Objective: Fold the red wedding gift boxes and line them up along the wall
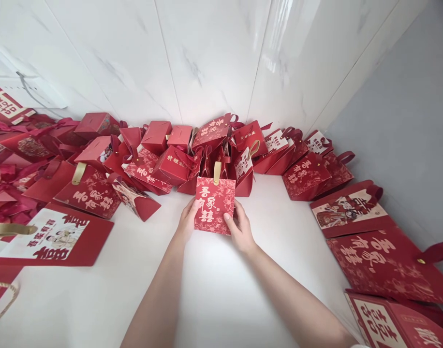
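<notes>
A red gift box [210,205] with pale flower print, cream Chinese characters and a gold ribbon loop [217,173] at its top stands in the middle, between both my hands. My left hand [187,217] grips its left side, the thumb on the front edge. My right hand [239,226] holds the lower right side, with the thumb pressed on the front face. The other fingers are partly hidden behind the box. Just beyond it sits a cluster of similar red boxes, one of them with a white label [244,166].
Many red gift boxes and ribbons [33,145] pile up at the left. A large white-labelled bag [58,237] lies at the near left. More boxes [384,251] line the right side along a grey wall [399,111]. White marbled tiles [207,58] rise behind the white table [214,290].
</notes>
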The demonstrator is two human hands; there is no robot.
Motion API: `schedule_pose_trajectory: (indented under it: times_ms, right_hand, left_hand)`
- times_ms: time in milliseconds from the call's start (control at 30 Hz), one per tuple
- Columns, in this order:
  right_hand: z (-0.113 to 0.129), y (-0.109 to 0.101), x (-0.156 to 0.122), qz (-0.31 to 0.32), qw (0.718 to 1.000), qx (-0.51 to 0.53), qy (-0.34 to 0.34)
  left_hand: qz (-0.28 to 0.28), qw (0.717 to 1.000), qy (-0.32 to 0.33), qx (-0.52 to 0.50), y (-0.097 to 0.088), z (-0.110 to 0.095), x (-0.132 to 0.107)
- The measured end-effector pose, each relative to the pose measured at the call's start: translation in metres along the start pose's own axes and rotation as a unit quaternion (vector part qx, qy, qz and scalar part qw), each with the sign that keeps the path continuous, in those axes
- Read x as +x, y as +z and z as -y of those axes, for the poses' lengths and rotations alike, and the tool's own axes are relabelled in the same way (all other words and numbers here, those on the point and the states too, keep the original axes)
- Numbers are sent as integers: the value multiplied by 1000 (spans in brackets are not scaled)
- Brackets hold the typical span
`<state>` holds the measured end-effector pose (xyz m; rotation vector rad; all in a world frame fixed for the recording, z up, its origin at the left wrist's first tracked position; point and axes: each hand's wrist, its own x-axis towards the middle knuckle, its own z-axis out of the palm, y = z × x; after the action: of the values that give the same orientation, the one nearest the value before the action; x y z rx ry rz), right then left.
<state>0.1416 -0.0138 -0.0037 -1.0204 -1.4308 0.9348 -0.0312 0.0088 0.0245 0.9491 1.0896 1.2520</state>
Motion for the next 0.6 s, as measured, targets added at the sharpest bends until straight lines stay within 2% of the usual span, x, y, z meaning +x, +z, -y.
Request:
schedule_pose_trajectory:
  times_ms: [167,333,467,600]
  right_hand:
    - [6,-2,-7,46,990,-21,-129]
    - [10,4,-9,81,974,-46,-205]
    - [12,5,-12,70,978,-77,-179]
    - [12,2,-12,57,993,-59,-81]
  left_hand:
    - [-30,994,-46,-96,-4,9,4]
    - [-33,991,-88,-92,-8,13,5]
    - [-3,993,-76,-90,-7,12,4]
    - [30,995,-16,-93,-6,9,2]
